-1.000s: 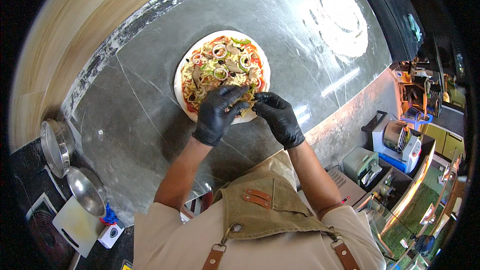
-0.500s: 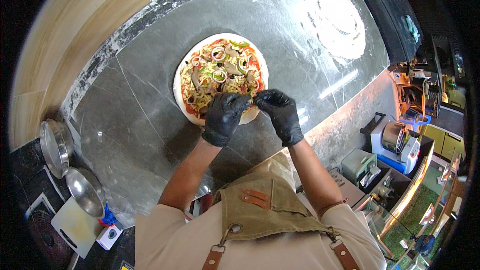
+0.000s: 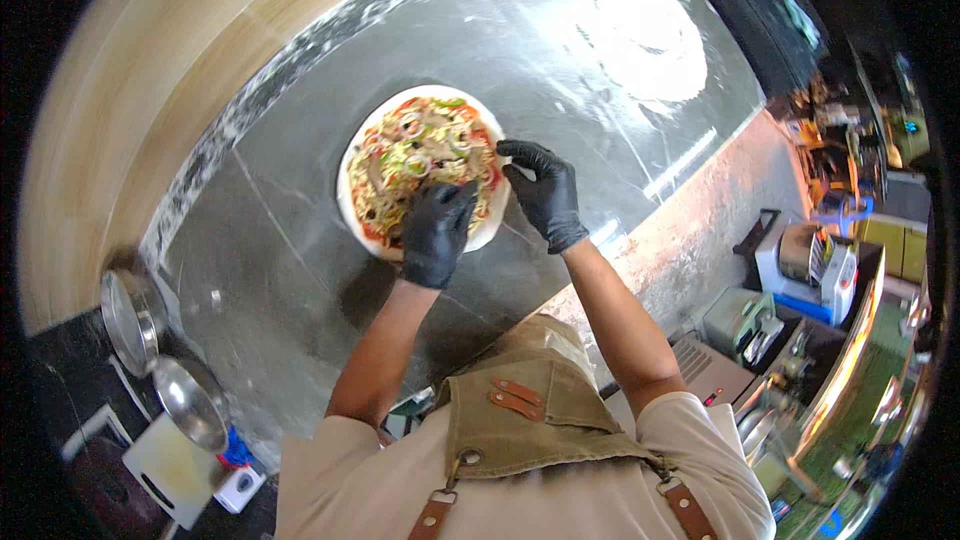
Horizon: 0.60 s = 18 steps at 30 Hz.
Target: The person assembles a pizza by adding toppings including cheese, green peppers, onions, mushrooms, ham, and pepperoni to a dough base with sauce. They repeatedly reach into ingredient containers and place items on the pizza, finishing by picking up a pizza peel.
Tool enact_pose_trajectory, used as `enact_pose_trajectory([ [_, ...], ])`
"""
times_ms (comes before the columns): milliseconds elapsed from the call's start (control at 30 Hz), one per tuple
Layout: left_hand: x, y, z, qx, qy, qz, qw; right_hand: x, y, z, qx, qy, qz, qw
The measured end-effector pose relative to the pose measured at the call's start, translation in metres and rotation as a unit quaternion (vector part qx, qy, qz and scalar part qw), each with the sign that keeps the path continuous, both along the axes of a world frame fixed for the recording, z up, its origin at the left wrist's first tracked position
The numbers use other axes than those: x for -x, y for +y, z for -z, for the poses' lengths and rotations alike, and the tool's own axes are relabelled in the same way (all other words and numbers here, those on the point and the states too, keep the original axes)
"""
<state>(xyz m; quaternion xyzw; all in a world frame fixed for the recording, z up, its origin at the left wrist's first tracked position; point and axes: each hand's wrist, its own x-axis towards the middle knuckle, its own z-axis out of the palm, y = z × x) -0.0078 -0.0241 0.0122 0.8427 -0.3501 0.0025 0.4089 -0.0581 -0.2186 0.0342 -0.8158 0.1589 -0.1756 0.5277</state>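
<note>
A round unbaked pizza (image 3: 420, 140) lies on the grey stone counter, with a pale dough rim and red sauce. Grated cheese, onion rings, mushroom slices, green pepper strips and dark olive bits cover it. My left hand (image 3: 438, 232), in a black glove, is over the pizza's near part with its fingers curled together; whatever they hold is hidden. At the pizza's right edge is my right hand (image 3: 543, 192), also black-gloved. Its thumb and forefinger stand apart, with nothing visible between them.
White flour (image 3: 645, 35) is spread in a round patch at the counter's far right. At the left corner are a round sieve (image 3: 130, 320), a metal bowl (image 3: 192, 405) and a white cutting board (image 3: 172, 470). A mixer (image 3: 810, 265) stands off to the right.
My right hand has moved up along the pizza's right edge, parting thumb and forefinger. My left hand stays over the near part, now apart from the right. The whole view has shifted slightly.
</note>
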Motion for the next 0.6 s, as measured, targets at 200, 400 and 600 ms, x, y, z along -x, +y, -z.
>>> enact_pose_trajectory([
  [200,0.067,-0.038,-0.041,0.044,-0.023,0.131,0.99,0.149,-0.043,-0.016,-0.138,0.028,0.135,0.981],
  [400,0.239,-0.108,-0.052,0.086,0.036,0.45,0.888,0.447,-0.077,-0.04,0.007,-0.019,0.45,0.893],
  [600,0.442,-0.163,-0.061,-0.067,0.086,0.662,0.741,0.873,0.031,-0.048,0.078,-0.19,0.777,0.595],
])
